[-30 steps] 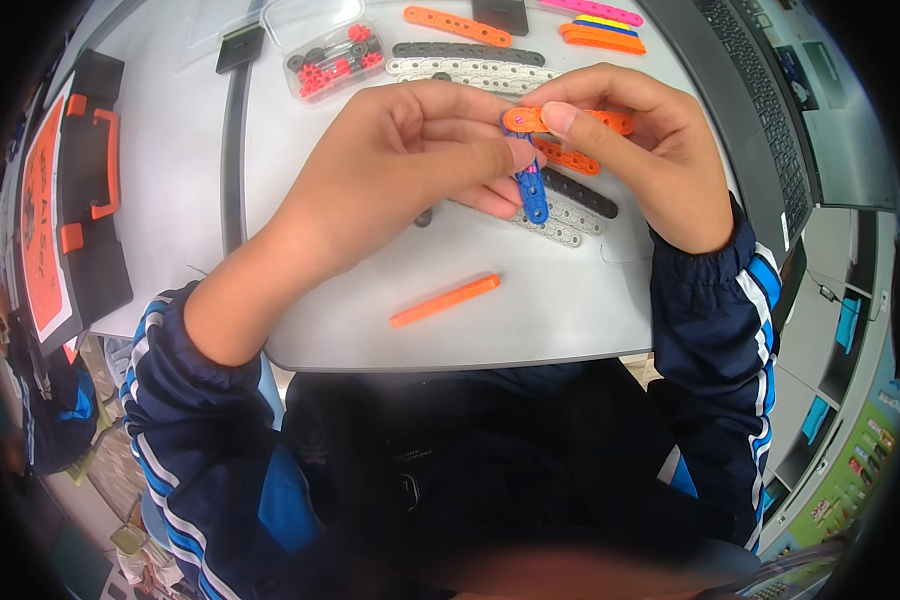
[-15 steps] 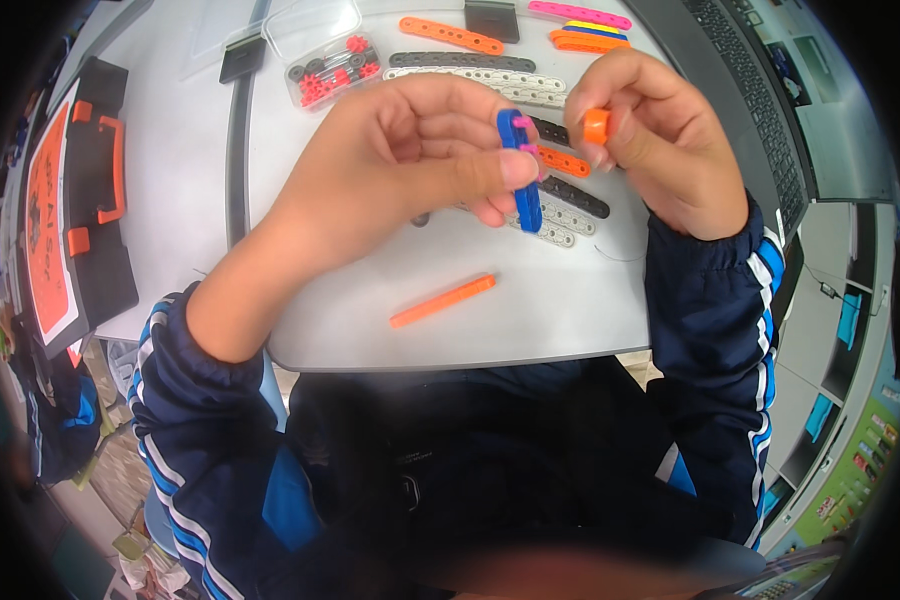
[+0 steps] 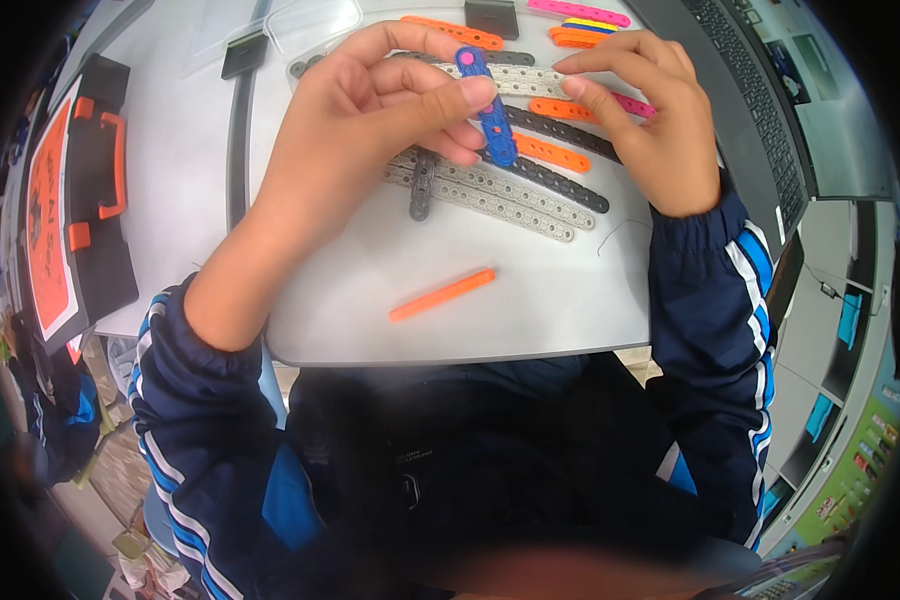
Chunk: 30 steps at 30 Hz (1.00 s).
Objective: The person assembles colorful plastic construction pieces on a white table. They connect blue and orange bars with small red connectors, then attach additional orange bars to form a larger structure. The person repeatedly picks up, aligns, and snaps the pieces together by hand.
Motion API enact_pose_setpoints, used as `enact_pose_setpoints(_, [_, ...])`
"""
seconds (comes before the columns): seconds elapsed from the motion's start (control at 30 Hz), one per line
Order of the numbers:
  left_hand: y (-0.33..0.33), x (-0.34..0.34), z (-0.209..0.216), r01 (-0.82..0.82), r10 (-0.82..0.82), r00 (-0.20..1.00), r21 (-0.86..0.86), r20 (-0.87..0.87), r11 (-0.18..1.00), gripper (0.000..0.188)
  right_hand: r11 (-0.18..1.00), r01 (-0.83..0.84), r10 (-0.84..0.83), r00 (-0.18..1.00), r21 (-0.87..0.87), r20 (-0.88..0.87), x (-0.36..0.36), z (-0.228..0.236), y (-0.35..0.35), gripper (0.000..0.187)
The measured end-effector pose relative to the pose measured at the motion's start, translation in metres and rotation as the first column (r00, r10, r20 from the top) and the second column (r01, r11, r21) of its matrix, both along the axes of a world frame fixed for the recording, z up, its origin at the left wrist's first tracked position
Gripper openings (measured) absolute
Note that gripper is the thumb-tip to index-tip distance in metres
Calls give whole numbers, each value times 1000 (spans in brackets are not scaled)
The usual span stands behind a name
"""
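My left hand (image 3: 355, 120) pinches a blue perforated building strip (image 3: 499, 125) between thumb and fingers, its flat face turned up. Pink pegs sit in the strip's upper part. Over the table at the right, my right hand (image 3: 655, 110) has its fingers spread, thumb and forefinger apart. Their tips are by the end of a light grey perforated strip (image 3: 525, 80); I cannot tell if they touch it. An orange perforated strip (image 3: 560, 109) and a pink piece (image 3: 635, 105) show partly beneath that hand. A loose orange bar (image 3: 442, 294) lies nearer me.
Black strips (image 3: 555, 185), grey strips (image 3: 520, 212) and a short dark strip (image 3: 421, 190) lie beneath the hands. More coloured strips (image 3: 582, 35) are at the far side. A laptop (image 3: 745, 90) borders the right; a black-and-orange case (image 3: 100, 200) stands left.
The small-looking orange piece no longer shows between my right fingertips, which have spread and moved up and left. My left hand has raised the blue strip and turned its face upward.
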<state>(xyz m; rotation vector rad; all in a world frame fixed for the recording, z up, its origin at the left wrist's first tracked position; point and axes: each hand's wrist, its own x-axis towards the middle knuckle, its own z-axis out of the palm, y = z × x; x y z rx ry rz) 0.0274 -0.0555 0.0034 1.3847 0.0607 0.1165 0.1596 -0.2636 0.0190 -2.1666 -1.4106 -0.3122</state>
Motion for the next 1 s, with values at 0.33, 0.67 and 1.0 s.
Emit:
enact_pose_setpoints(0.33, [-6, -2, -5, 93, -95, 994, 42, 56, 995, 18, 991, -94, 131, 692, 92, -710, -27, 1, 1, 19])
enact_pose_setpoints(0.67, [37, -10, 17, 66, -451, 887, 937, 102, 342, 37, 983, -72, 179, 601, 170, -779, -17, 1, -2, 17])
enact_pose_setpoints(1.0, [30, -4, 10, -52, -384, 905, 944, 182, 326, 32, 992, -70, 129, 589, 109, -798, -10, -1, -6, 25])
